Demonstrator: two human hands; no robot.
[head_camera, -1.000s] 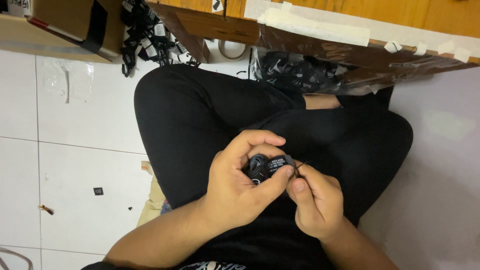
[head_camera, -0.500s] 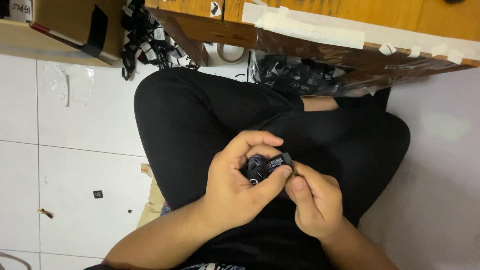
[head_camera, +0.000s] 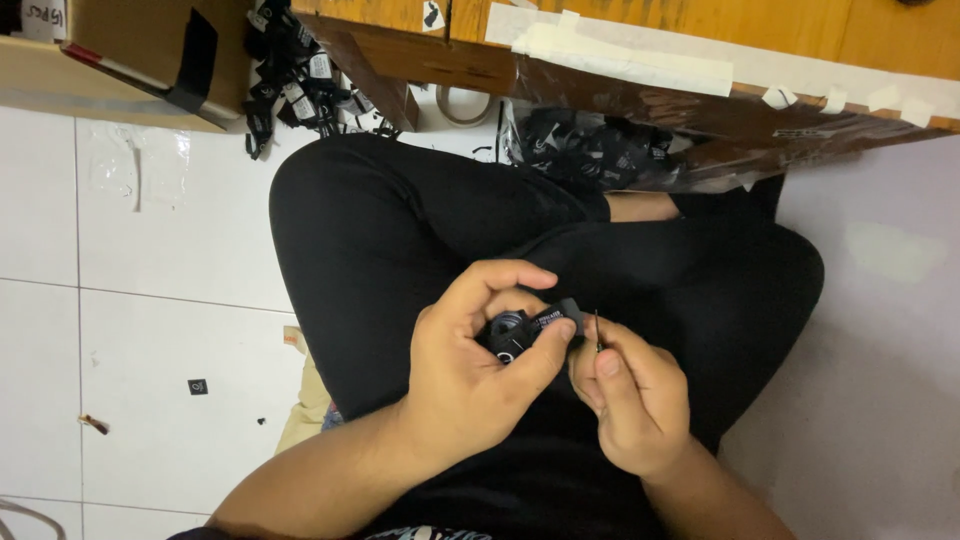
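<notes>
— While it sits over the lap, who holds the small black part (head_camera: 528, 330)?
— The left hand (head_camera: 470, 380) pinches it, fingers curled; at three o'clock the right hand (head_camera: 630, 400) pinches a thin pin (head_camera: 597, 328).

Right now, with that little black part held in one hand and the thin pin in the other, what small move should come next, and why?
Probably bring the thin pin leftward to the small black part. The left hand holds the part steady, and the right hand pinches the pin upright just beside it, apparently not touching.
</notes>
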